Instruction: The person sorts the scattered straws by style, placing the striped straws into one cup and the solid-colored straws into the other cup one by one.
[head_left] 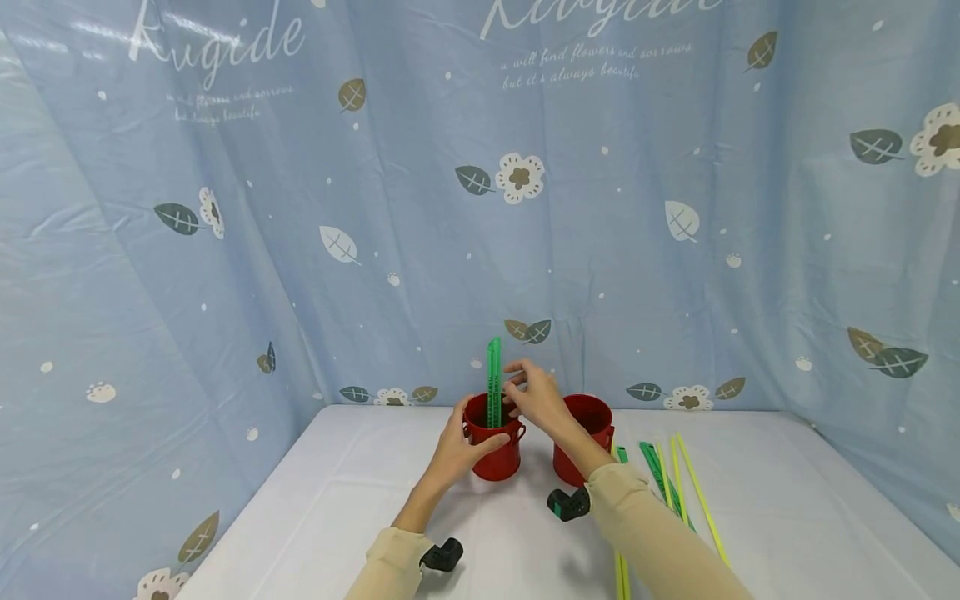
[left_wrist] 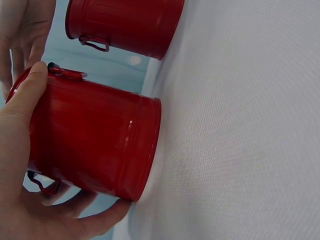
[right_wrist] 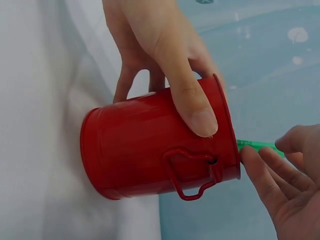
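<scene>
My left hand (head_left: 454, 450) grips a red metal bucket (head_left: 497, 461) by its side, thumb over the near wall and fingers round the far left. Two green rulers (head_left: 494, 383) stand upright in this bucket, their lower ends hidden inside. Just right of the rulers, at the rim, is my right hand (head_left: 537, 400), its fingers loosely bent and apart. In the right wrist view, part of a green ruler (right_wrist: 257, 145) shows by the right fingertips; no firm grip is visible. A second red bucket (head_left: 567, 467) stands to the right, partly behind the right forearm.
Right of the buckets, thin yellow sticks (head_left: 701, 500) and more green rulers (head_left: 660, 471) lie on the white-covered table (head_left: 810, 508). Some are partly hidden by the right sleeve. Black devices sit at both wrists. A blue patterned curtain (head_left: 420, 283) hangs behind the table.
</scene>
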